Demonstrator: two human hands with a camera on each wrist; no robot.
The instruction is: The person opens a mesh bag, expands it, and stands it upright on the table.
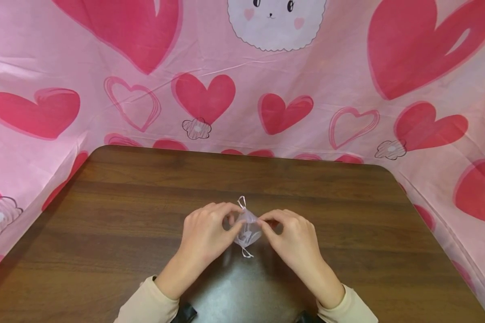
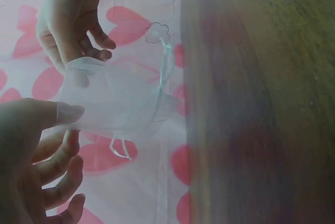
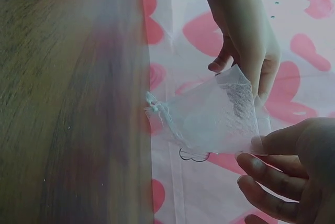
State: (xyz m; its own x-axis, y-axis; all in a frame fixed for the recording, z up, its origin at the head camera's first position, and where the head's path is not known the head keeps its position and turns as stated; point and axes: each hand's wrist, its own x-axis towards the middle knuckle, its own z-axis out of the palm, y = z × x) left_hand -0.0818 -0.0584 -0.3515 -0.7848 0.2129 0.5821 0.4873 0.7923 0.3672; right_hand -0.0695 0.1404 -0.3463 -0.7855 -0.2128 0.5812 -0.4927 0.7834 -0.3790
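Note:
A small sheer white drawstring pouch (image 1: 249, 227) is stretched between the two hands, over the middle of the table. My left hand (image 1: 207, 229) pinches one side of it between thumb and fingers. On the opposite side, my right hand (image 1: 297, 235) pinches the fabric with thumb and index finger. In the left wrist view the pouch (image 2: 118, 98) looks thin and see-through, with a pale cord across the end away from the fingers. The right wrist view shows the pouch (image 3: 209, 116) spread flat, its cord bunched at the far end. Cord loops stick out at two sides.
The dark brown wooden table (image 1: 145, 193) has rounded far corners. Behind and beside it hangs a pink cloth (image 1: 242, 67) printed with red hearts. Beige sleeves (image 1: 151, 303) cover the forearms, with dark wrist gear partly visible at the bottom edge.

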